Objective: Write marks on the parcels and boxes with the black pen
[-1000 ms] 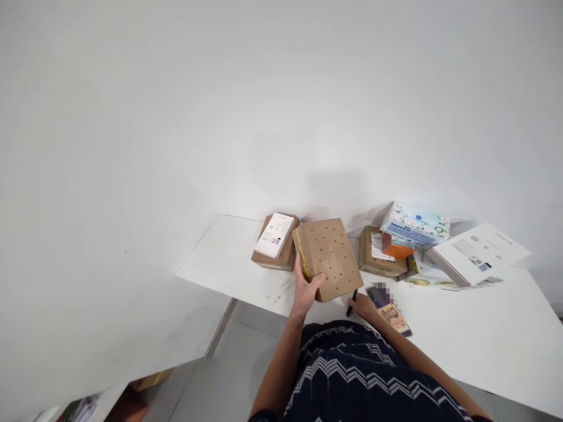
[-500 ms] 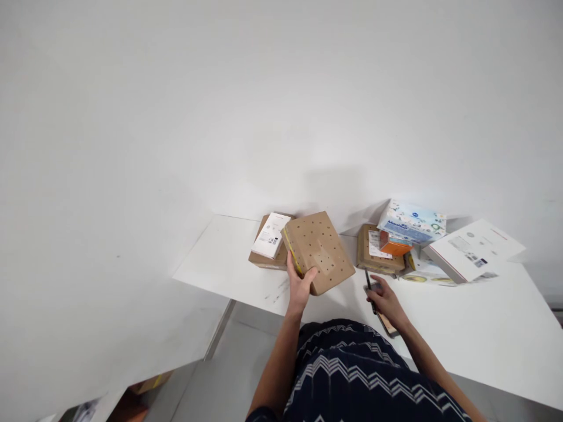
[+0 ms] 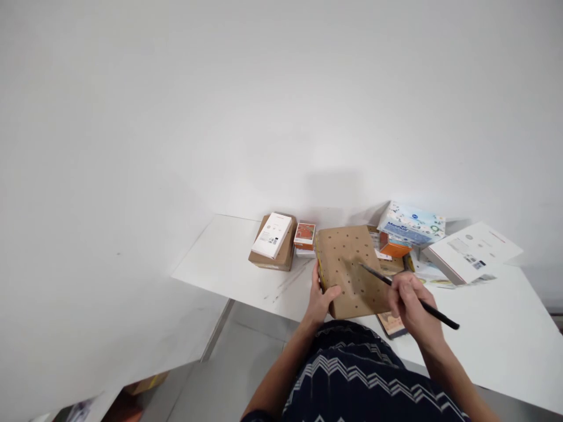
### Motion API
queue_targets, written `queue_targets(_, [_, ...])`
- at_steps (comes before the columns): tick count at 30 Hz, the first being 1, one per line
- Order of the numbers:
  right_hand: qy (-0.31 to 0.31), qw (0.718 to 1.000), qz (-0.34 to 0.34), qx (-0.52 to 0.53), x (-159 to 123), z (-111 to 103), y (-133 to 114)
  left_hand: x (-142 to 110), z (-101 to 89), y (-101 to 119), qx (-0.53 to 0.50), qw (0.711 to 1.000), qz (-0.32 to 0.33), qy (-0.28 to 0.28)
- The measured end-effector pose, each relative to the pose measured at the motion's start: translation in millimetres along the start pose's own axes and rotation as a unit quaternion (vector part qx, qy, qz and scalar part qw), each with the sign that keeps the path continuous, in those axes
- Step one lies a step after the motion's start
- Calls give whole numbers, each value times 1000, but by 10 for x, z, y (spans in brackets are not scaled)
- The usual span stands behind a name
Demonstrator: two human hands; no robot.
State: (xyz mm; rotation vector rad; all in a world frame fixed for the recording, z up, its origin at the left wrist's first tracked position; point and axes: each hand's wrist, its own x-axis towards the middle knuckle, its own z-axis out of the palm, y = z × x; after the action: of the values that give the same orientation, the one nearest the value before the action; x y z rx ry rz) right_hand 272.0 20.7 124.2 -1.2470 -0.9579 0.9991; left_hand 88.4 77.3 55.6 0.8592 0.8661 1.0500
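Note:
A brown cardboard box (image 3: 349, 258) with small dark dots is tilted up over the table. My left hand (image 3: 321, 302) grips its lower left corner, thumb on the top face and fingers at the yellow-marked side. In my right hand (image 3: 413, 308) is a slim black brush (image 3: 433, 312), fingers closed round it. The thin tip points at the middle of the box's top face, where a darker patch shows; whether it touches, I cannot tell. Partly hidden under the box's right side lies a flat printed item (image 3: 393, 325).
Leftward, a white box (image 3: 272, 234) lies on a brown box (image 3: 285, 261), beside a small orange-and-white box (image 3: 305, 235). On the right are a blue-and-white carton (image 3: 411, 223), an orange box (image 3: 396, 244) and a white box (image 3: 475, 252). A wall backs the white table (image 3: 497, 328).
My left hand has brought the brown box right and nearer to me, uncovering the small orange-and-white box. My right hand has lifted the brush from beside the flat item to over the box.

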Motion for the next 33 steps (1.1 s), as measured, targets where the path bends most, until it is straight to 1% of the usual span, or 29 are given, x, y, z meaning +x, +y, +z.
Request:
queue_targets(4, [-75,996,17,-54,66,189,54,-77,21,-92,-5,1000,-14,-28])
queue_targets(6, [-95,991,22,-92,129,246,101,-108,21,-130,-1,999,-23,-38])
queue_targets(8, [-80,986,17,-145,183,297,153,-135,26,-158,1,998,-23,-50])
queue_targets(10, [-40,981,4,-188,216,345,201,-155,35,-179,-2,998,-19,-63])
queue_targets(12, [-6,980,-5,-199,226,383,233,-167,42,-193,-12,997,-26,-76])
queue_targets(13, [-1,981,-8,-195,224,394,244,-170,44,-198,-18,996,-31,-81])
queue_targets(16, [-10,983,-29,-183,209,394,263,-167,38,-212,-24,995,-38,-89])
queue_targets(20, [-39,974,-47,-216,196,371,281,-154,18,-233,-23,995,-34,-90])
queue_targets(25, [-31,959,-59,-274,205,399,273,-145,2,-248,-23,995,-23,-95])
queue_targets(33, [-58,941,-71,-325,235,464,164,-152,12,-224,4,997,-28,-70])
